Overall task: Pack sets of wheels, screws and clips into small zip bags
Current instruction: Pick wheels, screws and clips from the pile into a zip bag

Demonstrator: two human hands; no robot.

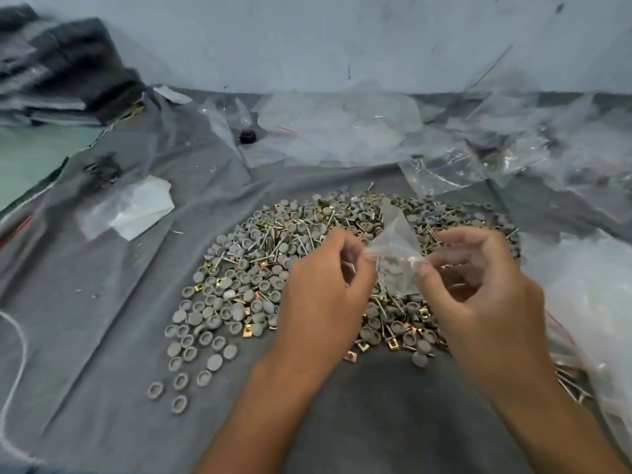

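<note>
Clear plastic zip bag (396,258), small, held up over the heap between both hands in the single head view: left hand (325,278) pinches its left edge with curled fingers, right hand (478,289) pinches the right edge between thumb and forefinger, likely so the mouth stays taut for sealing or opening (which of the two cannot be told). Grey round shapes show through the film, so some wheels appear to be inside already. Beneath: mixed pile (307,268) of grey wheels, silver screws and brass-coloured clips, heaped centrally on a grey cloth (119,302), presumably within easy reach of either hand; stray wheels (181,381) lie scattered at its near left edge. To the right, a mound of clear bags (588,302), some showing red lines, probably packed sets laid aside. At the back, more loose clear plastic (342,131) and a small black object (247,136). At left, a flat clear bag (133,206), likely spare stock. No brand, label or legible writing anywhere.
</note>
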